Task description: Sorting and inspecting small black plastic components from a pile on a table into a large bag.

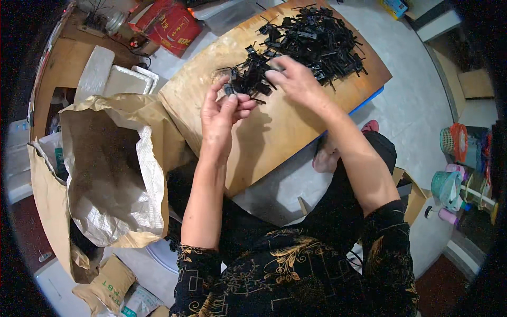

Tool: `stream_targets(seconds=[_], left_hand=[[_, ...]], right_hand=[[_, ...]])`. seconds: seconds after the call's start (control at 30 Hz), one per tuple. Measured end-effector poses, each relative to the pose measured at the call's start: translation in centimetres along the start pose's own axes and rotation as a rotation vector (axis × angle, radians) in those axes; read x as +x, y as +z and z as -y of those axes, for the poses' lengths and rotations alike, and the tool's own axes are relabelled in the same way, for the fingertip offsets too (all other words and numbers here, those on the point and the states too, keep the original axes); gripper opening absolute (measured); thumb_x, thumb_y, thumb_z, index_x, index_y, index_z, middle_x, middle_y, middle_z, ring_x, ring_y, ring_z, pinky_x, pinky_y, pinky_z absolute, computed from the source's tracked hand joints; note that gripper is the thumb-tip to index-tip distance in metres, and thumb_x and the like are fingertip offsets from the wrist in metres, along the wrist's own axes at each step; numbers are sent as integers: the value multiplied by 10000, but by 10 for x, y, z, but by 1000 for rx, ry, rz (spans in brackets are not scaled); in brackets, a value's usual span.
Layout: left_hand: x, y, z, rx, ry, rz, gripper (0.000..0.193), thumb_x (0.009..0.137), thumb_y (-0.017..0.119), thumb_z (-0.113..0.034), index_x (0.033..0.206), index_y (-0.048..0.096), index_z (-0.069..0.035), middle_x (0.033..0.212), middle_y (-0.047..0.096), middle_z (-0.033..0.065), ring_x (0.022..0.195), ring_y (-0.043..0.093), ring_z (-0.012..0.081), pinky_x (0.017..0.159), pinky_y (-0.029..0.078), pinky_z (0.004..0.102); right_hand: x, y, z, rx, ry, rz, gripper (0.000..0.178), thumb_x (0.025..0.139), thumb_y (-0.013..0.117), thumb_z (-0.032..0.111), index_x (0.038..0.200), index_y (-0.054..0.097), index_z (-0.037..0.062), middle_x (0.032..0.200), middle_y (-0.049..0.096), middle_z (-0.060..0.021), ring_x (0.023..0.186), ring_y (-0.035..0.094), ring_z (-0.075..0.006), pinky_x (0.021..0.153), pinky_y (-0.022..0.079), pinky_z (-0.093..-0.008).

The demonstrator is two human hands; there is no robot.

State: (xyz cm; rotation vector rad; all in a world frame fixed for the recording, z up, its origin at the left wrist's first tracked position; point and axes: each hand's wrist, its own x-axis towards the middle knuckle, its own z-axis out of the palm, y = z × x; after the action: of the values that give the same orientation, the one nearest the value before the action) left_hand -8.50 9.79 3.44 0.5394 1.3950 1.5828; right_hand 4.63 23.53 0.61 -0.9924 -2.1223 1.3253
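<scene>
Hands (217,115) among black parts (311,39); red box (165,27) bears yellow lettering.

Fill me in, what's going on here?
A person is handling small black parts over a wooden tabletop. The left grip holds a small dark piece between thumb and fingers. The right grip is beside a smaller cluster of black parts; blur hides whether it holds one. A large pile of similar parts covers the far end of the tabletop. At the person's left, a brown paper sack with a white lining stands open.
</scene>
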Motion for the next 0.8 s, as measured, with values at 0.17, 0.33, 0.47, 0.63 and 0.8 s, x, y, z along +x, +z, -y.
stream_targets(seconds=[0.17,0.33,0.47,0.63,0.8], left_hand=[[-2,-3,-8,-157,-51,-45,341,886,434,-61,1221,377,-87,802,599,105,697,632,184,594,519,243],[0,-7,-9,-259,-80,-55,256,895,441,-121,1147,404,-94,744,578,81,632,621,179,546,516,228],[1,-11,-7,-366,-139,-58,167,895,472,-166,1035,421,-91,741,571,82,646,618,199,549,523,247],[2,-13,-2,-499,-220,-39,148,892,499,-205,951,439,-83,741,567,82,637,605,197,537,519,264],[3,-2,3,-385,-256,-18,71,857,481,-99,906,460,-53,726,564,68,597,571,161,506,478,245]], right_hand=[[1,14,-16,-425,2,-90,397,753,619,286,1045,498,46,768,611,-187,727,606,-333,646,468,-396],[11,30,-6,-462,54,-84,345,767,607,286,1001,513,51,787,596,-234,783,580,-395,669,457,-460],[11,33,4,-561,35,-74,296,777,598,255,990,521,65,735,596,-217,731,580,-397,621,454,-472],[-1,15,7,-580,-218,-258,283,772,607,207,1026,532,106,678,590,-168,648,587,-348,549,460,-428],[-10,10,11,-546,-367,-310,277,769,613,164,1029,533,114,671,585,-144,626,586,-324,519,454,-399]])
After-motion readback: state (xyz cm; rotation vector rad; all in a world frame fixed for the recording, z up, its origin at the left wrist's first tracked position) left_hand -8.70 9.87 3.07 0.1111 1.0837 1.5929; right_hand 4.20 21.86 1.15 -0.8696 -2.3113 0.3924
